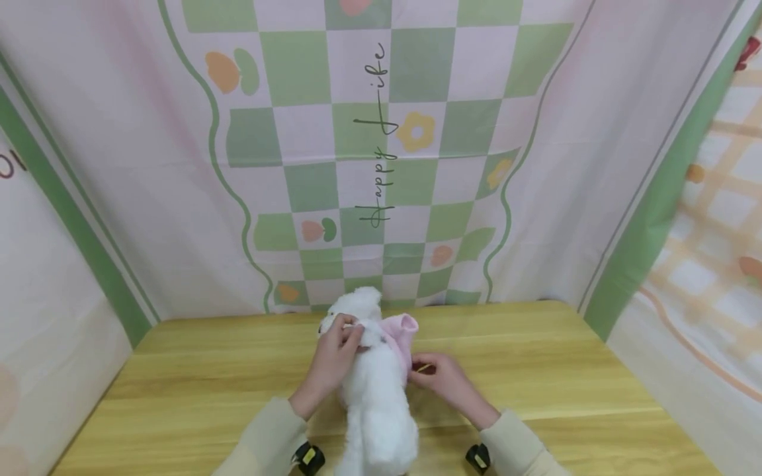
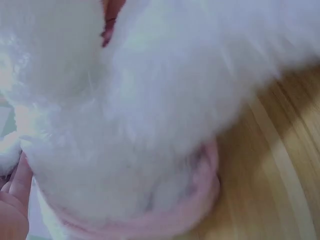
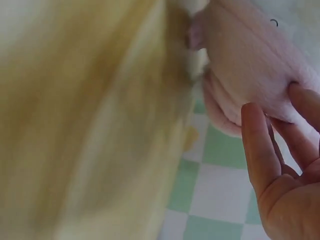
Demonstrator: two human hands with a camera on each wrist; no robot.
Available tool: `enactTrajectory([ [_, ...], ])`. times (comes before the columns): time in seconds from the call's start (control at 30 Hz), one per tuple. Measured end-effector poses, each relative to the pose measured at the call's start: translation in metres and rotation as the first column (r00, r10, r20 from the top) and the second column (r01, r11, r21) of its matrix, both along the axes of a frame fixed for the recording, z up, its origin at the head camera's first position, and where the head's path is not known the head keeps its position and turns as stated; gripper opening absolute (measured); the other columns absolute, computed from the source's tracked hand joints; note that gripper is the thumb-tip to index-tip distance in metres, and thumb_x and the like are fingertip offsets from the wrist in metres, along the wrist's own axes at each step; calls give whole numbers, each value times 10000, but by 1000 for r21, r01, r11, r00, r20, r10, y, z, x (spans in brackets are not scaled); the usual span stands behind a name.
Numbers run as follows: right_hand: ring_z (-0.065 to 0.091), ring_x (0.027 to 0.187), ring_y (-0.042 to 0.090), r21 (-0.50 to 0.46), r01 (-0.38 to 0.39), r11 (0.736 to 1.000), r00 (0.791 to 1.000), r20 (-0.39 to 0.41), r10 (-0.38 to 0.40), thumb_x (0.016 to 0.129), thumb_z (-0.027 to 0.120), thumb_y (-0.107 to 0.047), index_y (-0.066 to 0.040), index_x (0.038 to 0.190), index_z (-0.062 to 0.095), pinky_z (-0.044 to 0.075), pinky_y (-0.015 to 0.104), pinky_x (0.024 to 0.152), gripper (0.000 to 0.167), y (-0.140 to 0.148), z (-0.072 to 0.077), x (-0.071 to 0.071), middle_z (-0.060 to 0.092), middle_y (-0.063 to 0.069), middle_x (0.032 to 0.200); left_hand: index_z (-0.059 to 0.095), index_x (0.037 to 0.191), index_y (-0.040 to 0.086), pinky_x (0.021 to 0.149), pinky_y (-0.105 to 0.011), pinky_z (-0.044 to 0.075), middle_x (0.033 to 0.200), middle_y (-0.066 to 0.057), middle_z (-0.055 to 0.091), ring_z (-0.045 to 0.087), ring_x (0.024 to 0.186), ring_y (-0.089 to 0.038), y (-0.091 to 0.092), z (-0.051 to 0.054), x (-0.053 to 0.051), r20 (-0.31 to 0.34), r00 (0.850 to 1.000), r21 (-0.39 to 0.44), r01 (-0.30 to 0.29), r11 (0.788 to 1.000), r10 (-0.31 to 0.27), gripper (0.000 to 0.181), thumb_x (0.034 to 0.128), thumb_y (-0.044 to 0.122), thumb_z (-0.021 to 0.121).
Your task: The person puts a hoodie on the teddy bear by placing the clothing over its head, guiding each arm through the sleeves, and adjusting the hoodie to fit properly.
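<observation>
A white plush dog (image 1: pixel 383 410) is on the table with its back towards me and its head at the far end. A pink doll garment (image 1: pixel 400 334) hangs at the right of its neck and shoulder, and its pink edge (image 2: pixel 200 195) curves around the fur in the left wrist view. My left hand (image 1: pixel 336 350) pinches at the dog's neck with bent fingers; what lies between the fingertips is mostly hidden. On the other side, my right hand (image 1: pixel 443 380) holds the garment's lower edge. The right wrist view shows its fingers (image 3: pixel 257 145) against the pink cloth (image 3: pixel 250 65).
The wooden table (image 1: pixel 536 370) runs back to a hanging cloth (image 1: pixel 417 178) with green checks and writing. More printed cloth (image 1: pixel 708 218) hangs at the right. Black wrist devices (image 1: pixel 309 457) sit by both sleeves.
</observation>
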State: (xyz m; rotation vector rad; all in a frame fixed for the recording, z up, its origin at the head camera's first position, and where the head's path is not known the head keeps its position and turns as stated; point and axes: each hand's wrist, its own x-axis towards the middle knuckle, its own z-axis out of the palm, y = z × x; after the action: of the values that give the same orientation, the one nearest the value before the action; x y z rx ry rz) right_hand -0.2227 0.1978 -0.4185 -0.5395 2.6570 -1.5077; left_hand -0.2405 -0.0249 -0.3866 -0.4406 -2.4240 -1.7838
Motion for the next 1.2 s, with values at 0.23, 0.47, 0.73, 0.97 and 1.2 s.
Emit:
enactTrajectory([
  [0.23, 640, 755, 73, -27, -64, 998, 998, -17, 63, 851, 643, -45, 98, 972, 677, 536, 163, 657, 190, -7, -14, 2, 703, 232, 883, 537, 1047, 6, 724, -211, 572, 975, -191, 723, 683, 853, -206, 4, 2, 0, 40, 998, -22, 56, 998, -55, 207, 991, 202, 501],
  [0.47, 619, 753, 118, 59, 46, 997, 998, -37, -44, 802, 632, -2, 68, 933, 640, 517, 163, 641, 149, -10, -18, 1, 684, 172, 846, 590, 1018, 10, 679, -189, 523, 878, -149, 721, 649, 794, -137, 15, -4, -3, -48, 998, -159, 22, 987, -30, 160, 931, 144, 576],
  [0.73, 664, 828, 234, -71, 278, 958, 959, 81, -272, 863, 682, -115, 43, 1301, 490, 579, 286, 666, 504, -12, -6, -6, 628, 202, 1064, 630, 974, 27, 657, -160, 454, 918, -115, 649, 534, 768, -101, 20, -6, 2, -173, 985, -231, -44, 972, 3, 131, 866, 95, 659],
  [0.97, 635, 991, 332, -69, 252, 965, 968, 15, -252, 871, 676, -112, -7, 1351, 489, 580, 288, 755, 525, -10, 7, -13, 518, 240, 1291, 603, 1009, 19, 774, -228, 475, 1046, -145, 537, 536, 920, -200, 15, -12, 4, -193, 981, -233, -64, 970, 19, 256, 785, 41, 726],
  [1.2, 604, 1055, 342, -45, 225, 973, 970, -88, -228, 855, 660, -40, 6, 1239, 595, 552, 417, 879, 392, -11, 9, -14, 564, 217, 1232, 615, 1021, 18, 777, -290, 504, 1031, -142, 571, 560, 928, -221, -5, -20, 2, -157, 984, -221, -123, 968, 89, 211, 821, 35, 678],
])
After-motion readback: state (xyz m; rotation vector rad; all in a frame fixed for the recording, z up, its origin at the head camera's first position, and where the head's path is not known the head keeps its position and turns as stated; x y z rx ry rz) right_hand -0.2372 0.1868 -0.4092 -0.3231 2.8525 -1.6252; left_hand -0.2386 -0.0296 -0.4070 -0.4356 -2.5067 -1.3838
